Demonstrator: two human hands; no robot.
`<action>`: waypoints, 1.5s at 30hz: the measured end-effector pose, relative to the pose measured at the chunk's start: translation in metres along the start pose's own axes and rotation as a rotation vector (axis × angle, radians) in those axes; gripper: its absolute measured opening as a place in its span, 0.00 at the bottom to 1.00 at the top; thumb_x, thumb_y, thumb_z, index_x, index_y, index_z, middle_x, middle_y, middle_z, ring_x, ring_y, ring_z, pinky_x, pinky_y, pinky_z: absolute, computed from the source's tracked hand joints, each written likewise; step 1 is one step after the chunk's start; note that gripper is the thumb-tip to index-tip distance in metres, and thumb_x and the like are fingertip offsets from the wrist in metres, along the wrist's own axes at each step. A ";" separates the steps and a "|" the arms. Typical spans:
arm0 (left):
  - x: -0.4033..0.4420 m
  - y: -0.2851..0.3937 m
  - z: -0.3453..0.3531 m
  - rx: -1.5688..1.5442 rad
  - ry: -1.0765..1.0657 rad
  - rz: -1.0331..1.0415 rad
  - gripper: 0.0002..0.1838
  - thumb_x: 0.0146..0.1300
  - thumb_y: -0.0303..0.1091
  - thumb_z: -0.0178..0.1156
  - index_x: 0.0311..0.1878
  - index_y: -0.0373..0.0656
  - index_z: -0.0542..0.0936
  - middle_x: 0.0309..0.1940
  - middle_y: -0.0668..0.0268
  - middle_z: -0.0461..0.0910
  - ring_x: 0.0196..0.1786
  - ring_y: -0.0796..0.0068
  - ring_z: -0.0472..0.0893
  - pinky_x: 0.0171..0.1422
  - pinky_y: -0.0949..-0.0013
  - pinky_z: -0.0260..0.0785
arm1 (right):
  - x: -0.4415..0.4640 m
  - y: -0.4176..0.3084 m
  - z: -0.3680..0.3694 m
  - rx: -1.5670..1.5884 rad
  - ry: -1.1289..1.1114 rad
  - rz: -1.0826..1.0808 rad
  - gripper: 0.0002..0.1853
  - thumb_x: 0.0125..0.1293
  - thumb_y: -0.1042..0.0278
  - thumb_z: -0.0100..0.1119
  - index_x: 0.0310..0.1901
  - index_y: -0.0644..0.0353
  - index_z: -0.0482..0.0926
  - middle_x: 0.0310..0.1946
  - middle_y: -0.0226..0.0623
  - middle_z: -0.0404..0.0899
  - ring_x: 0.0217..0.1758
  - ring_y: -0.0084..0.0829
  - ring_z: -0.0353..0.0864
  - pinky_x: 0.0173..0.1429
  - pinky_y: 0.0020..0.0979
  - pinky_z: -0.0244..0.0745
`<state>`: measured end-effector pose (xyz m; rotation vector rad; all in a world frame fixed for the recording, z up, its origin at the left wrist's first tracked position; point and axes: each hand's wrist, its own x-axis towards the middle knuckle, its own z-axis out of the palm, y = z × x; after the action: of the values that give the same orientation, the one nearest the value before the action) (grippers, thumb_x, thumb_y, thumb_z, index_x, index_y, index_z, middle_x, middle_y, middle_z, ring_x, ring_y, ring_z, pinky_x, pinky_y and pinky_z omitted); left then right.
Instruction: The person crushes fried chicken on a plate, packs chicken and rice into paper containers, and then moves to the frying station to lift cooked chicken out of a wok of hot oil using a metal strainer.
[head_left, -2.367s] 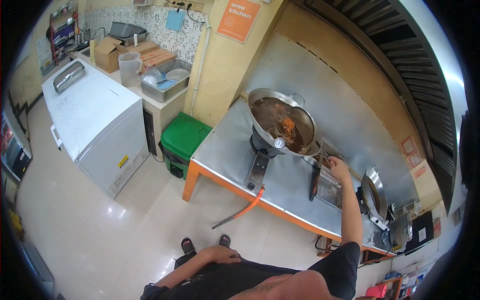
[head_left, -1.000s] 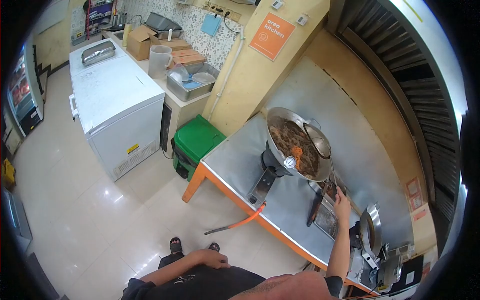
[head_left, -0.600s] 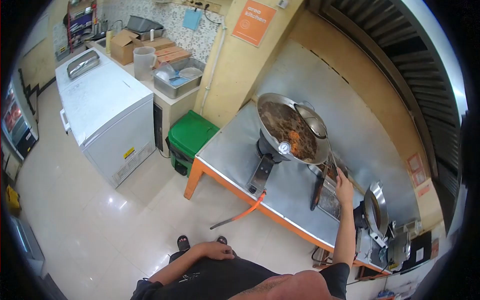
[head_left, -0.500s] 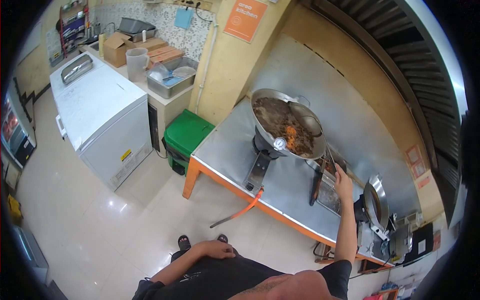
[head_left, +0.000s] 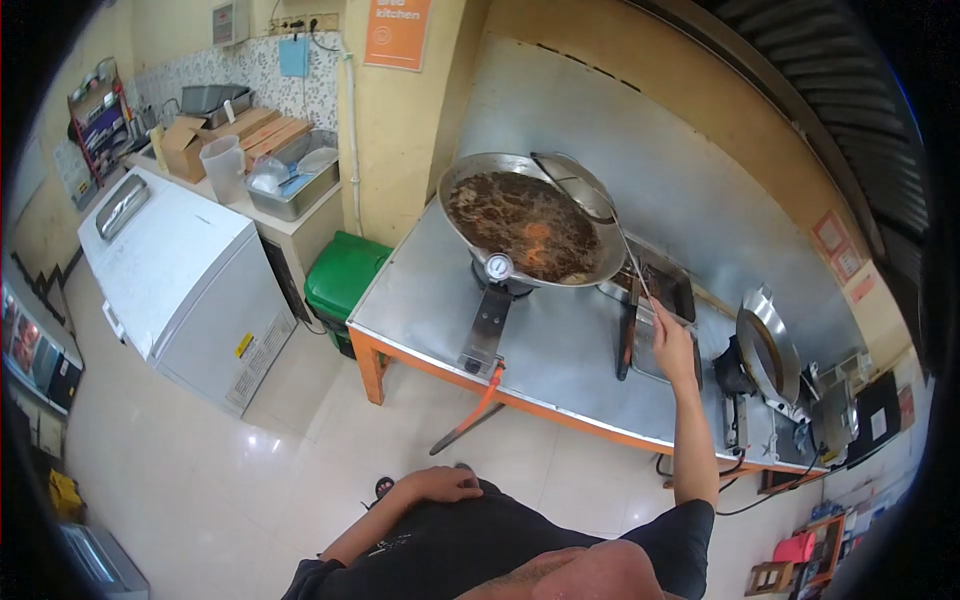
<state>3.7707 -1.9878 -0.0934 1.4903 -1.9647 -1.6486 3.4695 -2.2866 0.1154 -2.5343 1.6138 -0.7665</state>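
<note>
My right hand (head_left: 672,345) is wrapped around the long handle of a big round skimmer (head_left: 577,186). The skimmer's bowl is tilted at the back right rim of a wide metal wok (head_left: 450,225). Dark bubbling oil (head_left: 500,205) fills the wok, with an orange-brown patch of frying food (head_left: 537,238) in it. A dial thermometer (head_left: 498,266) is at the wok's front rim. My left hand (head_left: 450,484) lies on the front of my black shirt, fingers loosely bent, and holds nothing that I can see.
Under the wok is a burner (head_left: 486,330) with an orange hose (head_left: 490,390). Metal trays (head_left: 655,345) and a dark-handled tool (head_left: 627,340) lie beside my right hand. A second wok (head_left: 770,345) stands farther right. Left are a green bin (head_left: 345,275) and a white chest freezer (head_left: 175,260).
My view has turned somewhat to the right. The skimmer's bowl tilts differently at the wok's rim, and the orange patch looks smaller, with more bubbling oil around it. My left hand stays at my shirt.
</note>
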 end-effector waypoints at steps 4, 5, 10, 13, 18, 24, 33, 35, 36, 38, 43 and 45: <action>0.031 0.004 -0.001 0.004 -0.012 0.042 0.27 0.73 0.60 0.52 0.57 0.48 0.80 0.51 0.54 0.84 0.55 0.52 0.82 0.61 0.56 0.72 | 0.003 0.032 0.001 0.175 -0.009 -0.073 0.19 0.76 0.68 0.49 0.66 0.53 0.76 0.45 0.53 0.85 0.44 0.52 0.86 0.51 0.40 0.78; 0.038 0.009 -0.002 0.008 -0.024 0.047 0.26 0.73 0.60 0.51 0.58 0.48 0.80 0.52 0.54 0.83 0.56 0.51 0.82 0.61 0.56 0.71 | -0.002 0.019 -0.010 0.249 -0.109 0.067 0.19 0.76 0.67 0.49 0.66 0.53 0.76 0.45 0.54 0.84 0.42 0.52 0.85 0.50 0.39 0.78; 0.080 0.016 0.005 0.077 -0.069 0.033 0.26 0.74 0.58 0.51 0.59 0.47 0.79 0.55 0.54 0.82 0.58 0.52 0.80 0.62 0.57 0.71 | -0.003 0.030 0.003 0.397 -0.226 0.216 0.19 0.75 0.66 0.50 0.65 0.53 0.77 0.39 0.52 0.85 0.36 0.51 0.84 0.48 0.39 0.77; 0.089 0.037 0.008 0.088 -0.120 -0.031 0.26 0.74 0.58 0.51 0.59 0.46 0.79 0.55 0.54 0.82 0.59 0.52 0.80 0.63 0.57 0.70 | 0.004 0.051 0.020 0.315 -0.184 0.154 0.19 0.75 0.65 0.51 0.65 0.52 0.77 0.41 0.55 0.85 0.41 0.54 0.85 0.50 0.41 0.78; 0.095 0.037 0.012 0.028 -0.042 -0.042 0.25 0.74 0.57 0.51 0.59 0.47 0.80 0.55 0.54 0.82 0.58 0.52 0.80 0.63 0.57 0.71 | 0.018 0.072 0.017 0.202 -0.065 -0.015 0.20 0.76 0.66 0.48 0.67 0.50 0.75 0.47 0.58 0.82 0.52 0.58 0.81 0.55 0.44 0.75; 0.088 0.050 0.010 -0.077 0.017 -0.100 0.24 0.75 0.56 0.51 0.58 0.46 0.80 0.54 0.56 0.83 0.57 0.53 0.81 0.62 0.58 0.71 | 0.013 0.076 -0.008 0.212 -0.073 0.100 0.20 0.76 0.65 0.49 0.66 0.53 0.76 0.51 0.58 0.80 0.57 0.58 0.79 0.59 0.43 0.74; 0.080 0.061 -0.019 -0.150 0.070 0.092 0.19 0.74 0.48 0.57 0.58 0.45 0.79 0.50 0.62 0.83 0.51 0.70 0.81 0.56 0.67 0.72 | 0.003 0.072 -0.001 0.288 -0.008 0.001 0.20 0.76 0.66 0.48 0.67 0.48 0.76 0.24 0.47 0.80 0.28 0.47 0.83 0.43 0.40 0.76; 0.058 0.074 -0.054 -0.162 0.202 0.104 0.17 0.74 0.44 0.58 0.57 0.44 0.79 0.47 0.66 0.83 0.47 0.76 0.80 0.53 0.70 0.73 | -0.001 0.073 -0.005 0.236 0.019 -0.037 0.20 0.76 0.66 0.49 0.67 0.47 0.76 0.27 0.48 0.81 0.32 0.47 0.83 0.43 0.40 0.76; 0.049 0.080 -0.071 -0.150 0.380 0.167 0.14 0.73 0.41 0.60 0.55 0.44 0.80 0.44 0.68 0.82 0.43 0.78 0.79 0.50 0.70 0.73 | -0.001 0.073 -0.009 0.199 0.007 -0.029 0.20 0.76 0.66 0.50 0.67 0.46 0.76 0.32 0.49 0.81 0.36 0.49 0.83 0.46 0.41 0.76; 0.036 0.102 -0.107 -0.076 0.738 0.224 0.10 0.69 0.35 0.62 0.51 0.44 0.81 0.37 0.69 0.81 0.37 0.79 0.77 0.45 0.71 0.72 | -0.002 0.072 -0.020 0.127 -0.045 0.014 0.20 0.75 0.66 0.51 0.67 0.45 0.76 0.44 0.51 0.82 0.49 0.52 0.82 0.53 0.43 0.76; 0.044 0.151 -0.191 0.151 1.377 0.263 0.12 0.62 0.32 0.67 0.49 0.44 0.81 0.35 0.65 0.78 0.33 0.74 0.77 0.42 0.70 0.72 | 0.000 0.082 -0.015 0.033 -0.016 -0.011 0.20 0.75 0.66 0.52 0.66 0.41 0.77 0.49 0.50 0.83 0.52 0.54 0.81 0.55 0.46 0.76; 0.054 0.161 -0.215 0.282 1.440 0.219 0.14 0.61 0.33 0.68 0.50 0.46 0.81 0.37 0.65 0.78 0.36 0.71 0.78 0.43 0.68 0.73 | -0.001 0.078 -0.019 -0.012 -0.024 0.007 0.21 0.74 0.66 0.52 0.66 0.40 0.77 0.49 0.50 0.83 0.52 0.54 0.82 0.55 0.46 0.76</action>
<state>3.7979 -2.1850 0.0943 1.6464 -1.3372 0.0330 3.3960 -2.3172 0.1091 -2.5350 1.6237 -0.7254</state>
